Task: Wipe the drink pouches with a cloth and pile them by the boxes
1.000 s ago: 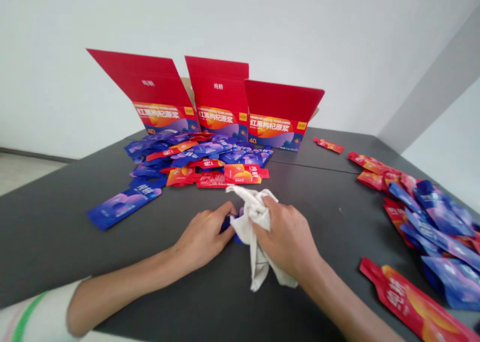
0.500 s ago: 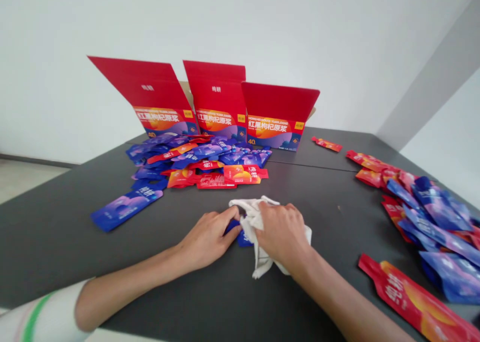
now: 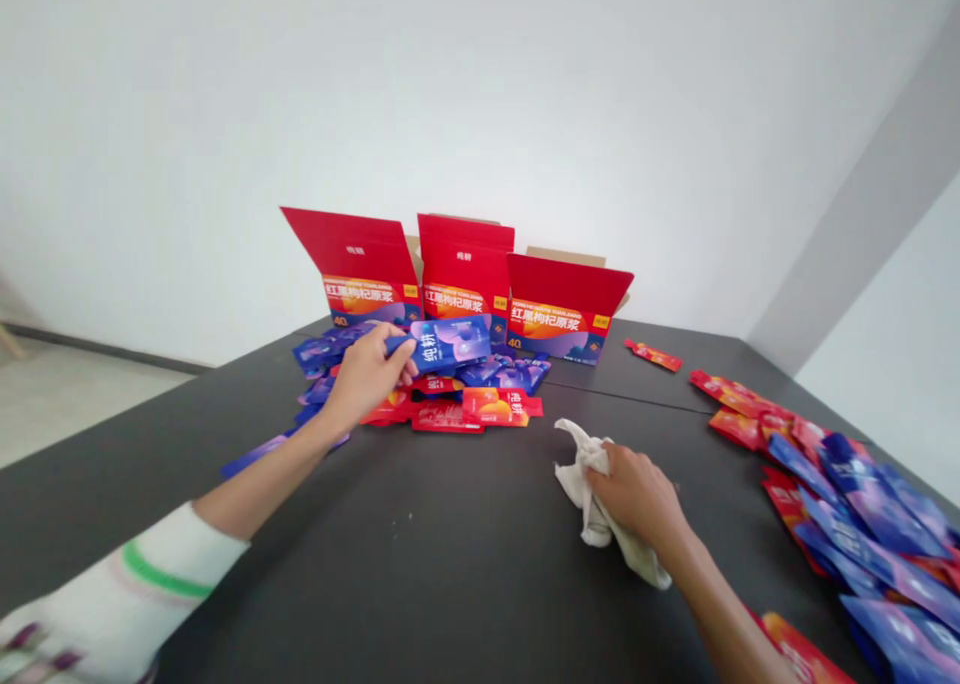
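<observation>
My left hand (image 3: 371,369) pinches the capped end of a blue pouch (image 3: 454,342), held above a pile of blue and red pouches (image 3: 442,416). Part of that pile is hidden behind the hand and wrist. Over to the right, my right hand (image 3: 637,489) is closed on a crumpled white cloth (image 3: 592,509), which rests on the dark table (image 3: 442,584). A red pouch (image 3: 499,406) lies flat at the right front of the pile.
Three red boxes with raised lids, left (image 3: 367,299), middle (image 3: 465,299) and right (image 3: 559,329), stand behind the pile. More pouches (image 3: 862,494) heap up at the right edge. One small red pouch (image 3: 654,355) lies alone at the back right.
My left hand has lifted the blue pouch from beside the cloth and carried it forward over the pile. My right hand has moved right with the cloth. The view has tilted up.
</observation>
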A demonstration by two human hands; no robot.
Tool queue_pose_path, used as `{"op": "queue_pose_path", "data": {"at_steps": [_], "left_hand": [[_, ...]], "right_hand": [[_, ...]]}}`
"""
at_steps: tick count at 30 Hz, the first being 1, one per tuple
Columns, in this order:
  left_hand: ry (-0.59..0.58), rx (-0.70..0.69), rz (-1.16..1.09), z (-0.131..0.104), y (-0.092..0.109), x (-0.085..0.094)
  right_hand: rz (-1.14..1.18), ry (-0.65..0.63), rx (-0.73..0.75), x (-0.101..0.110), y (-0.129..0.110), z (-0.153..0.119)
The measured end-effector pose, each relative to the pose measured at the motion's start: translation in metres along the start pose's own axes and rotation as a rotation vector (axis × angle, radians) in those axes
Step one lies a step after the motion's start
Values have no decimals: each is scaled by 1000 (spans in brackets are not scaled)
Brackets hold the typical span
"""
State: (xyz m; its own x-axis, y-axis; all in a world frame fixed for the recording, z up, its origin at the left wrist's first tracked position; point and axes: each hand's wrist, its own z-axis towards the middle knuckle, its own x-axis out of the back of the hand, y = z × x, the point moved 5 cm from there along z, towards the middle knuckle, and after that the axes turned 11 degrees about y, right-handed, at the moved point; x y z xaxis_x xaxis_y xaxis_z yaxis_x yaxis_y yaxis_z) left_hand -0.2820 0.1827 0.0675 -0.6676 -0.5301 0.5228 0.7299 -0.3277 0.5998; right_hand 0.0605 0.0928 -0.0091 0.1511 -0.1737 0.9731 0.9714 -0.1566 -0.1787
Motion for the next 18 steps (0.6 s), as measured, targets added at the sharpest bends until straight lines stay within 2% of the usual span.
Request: {"op": "queue_pose_path", "data": {"at_steps": [3,6,8,11,13,18], "left_hand": [[46,-61,452,19,-35,-11],[146,-174,569,17,-51,-23],[143,-288,510,9,-50,-34],[-64,-440,459,-5,-44,-58],[-163,-458,499,-12,-41,-70],[-110,-452,599,-19,-30,-82]], "right_hand": [[8,-2,17,-1,-2,0],[15,7,21,0,-2,-1],[16,13,34,0,-4,-2],[11,23,61,0,-7,-3],[9,32,82,0,-7,-4],[23,28,115,1,-6,-4]]}}
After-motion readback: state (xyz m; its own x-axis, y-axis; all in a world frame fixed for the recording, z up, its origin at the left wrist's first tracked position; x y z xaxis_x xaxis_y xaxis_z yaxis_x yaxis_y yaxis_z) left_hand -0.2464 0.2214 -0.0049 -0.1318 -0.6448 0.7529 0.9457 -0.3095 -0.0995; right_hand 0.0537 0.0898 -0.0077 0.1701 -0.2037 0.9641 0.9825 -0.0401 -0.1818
